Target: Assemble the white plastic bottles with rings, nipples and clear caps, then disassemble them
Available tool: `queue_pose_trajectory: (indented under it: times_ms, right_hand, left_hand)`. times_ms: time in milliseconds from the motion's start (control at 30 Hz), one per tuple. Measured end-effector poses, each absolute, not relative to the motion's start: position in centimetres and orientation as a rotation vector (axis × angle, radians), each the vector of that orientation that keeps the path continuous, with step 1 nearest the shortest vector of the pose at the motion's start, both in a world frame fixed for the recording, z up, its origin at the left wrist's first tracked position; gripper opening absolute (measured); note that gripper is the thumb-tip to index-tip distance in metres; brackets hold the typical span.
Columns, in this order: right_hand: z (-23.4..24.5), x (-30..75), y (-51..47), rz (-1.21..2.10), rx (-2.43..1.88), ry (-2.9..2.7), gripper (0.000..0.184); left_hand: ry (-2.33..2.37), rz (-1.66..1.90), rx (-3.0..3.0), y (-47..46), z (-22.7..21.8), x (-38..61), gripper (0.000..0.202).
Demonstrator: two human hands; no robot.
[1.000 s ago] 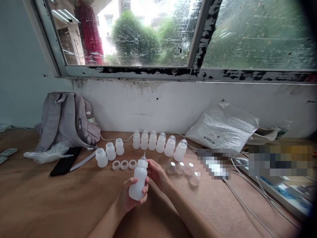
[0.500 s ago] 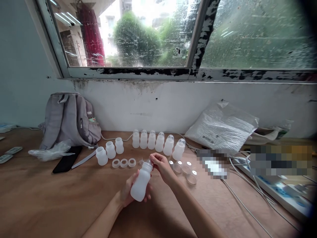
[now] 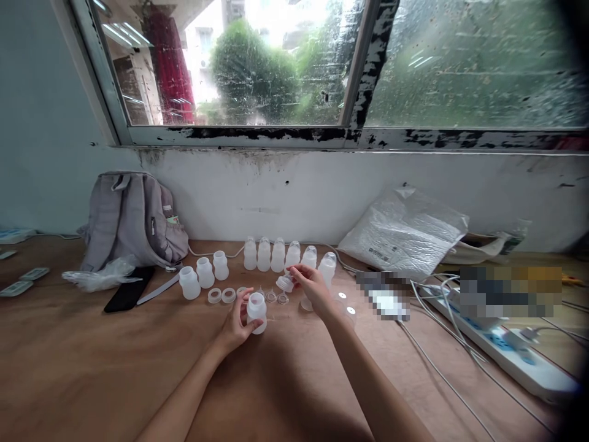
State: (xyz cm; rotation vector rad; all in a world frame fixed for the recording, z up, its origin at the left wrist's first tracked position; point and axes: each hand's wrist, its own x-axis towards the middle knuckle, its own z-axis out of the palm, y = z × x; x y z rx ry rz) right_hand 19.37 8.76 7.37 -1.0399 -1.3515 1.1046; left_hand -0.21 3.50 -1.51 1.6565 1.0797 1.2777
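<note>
A wooden table (image 3: pixel 92 368) runs under the window. It carries a grey backpack (image 3: pixel 133 221) at the left, a crinkled plastic bag (image 3: pixel 405 233) at the right and a white power strip (image 3: pixel 506 350) nearer the edge. A row of capped bottles (image 3: pixel 278 255) stands by the wall, with three open bottles (image 3: pixel 205 273) to its left.

The left hand (image 3: pixel 237 325) curls around a small translucent white bottle (image 3: pixel 256 310) at the table's middle, upright and open-mouthed. The bottle looks light, thin-walled and a little squeezable, probably slick, so the narrowed waist gives the surest hold.

The right hand (image 3: pixel 315 288) pinches a clear nipple cap (image 3: pixel 285 283) just beyond it. That piece seems soft, best held by its collar. Loose white rings (image 3: pixel 221 296) lie beside the bottle.
</note>
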Motion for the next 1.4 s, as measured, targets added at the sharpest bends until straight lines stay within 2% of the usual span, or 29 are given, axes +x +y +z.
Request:
queue_pose_trajectory:
  times_ms: [167,533,700,833,1100,1400]
  right_hand:
    - [8.0,19.5,8.4,1.074,-1.014,-1.42,0.029]
    - [9.0,19.8,7.4,0.998,-0.925,-1.517,0.027]
    - [9.5,19.7,6.9,0.927,-0.946,-1.577,0.022]
    - [9.7,20.0,7.1,0.849,-0.956,-1.634,0.019]
    - [9.0,20.1,7.7,0.786,-1.012,-1.657,0.019]
    - [8.1,19.6,7.9,0.799,-1.109,-1.75,0.022]
  left_hand:
    - [1.257,1.187,2.082,2.2,-0.1,-0.6,0.049]
    - [1.456,0.823,2.505,-0.3,5.4,-2.2,0.053]
    - [1.562,0.757,2.625,2.7,9.6,-4.1,0.046]
    - [1.932,0.602,2.667,7.6,12.0,-5.3,0.046]
    - [2.147,0.457,2.575,14.8,9.8,-5.4,0.046]
    - [2.199,0.284,2.548,18.0,6.5,-5.6,0.042]
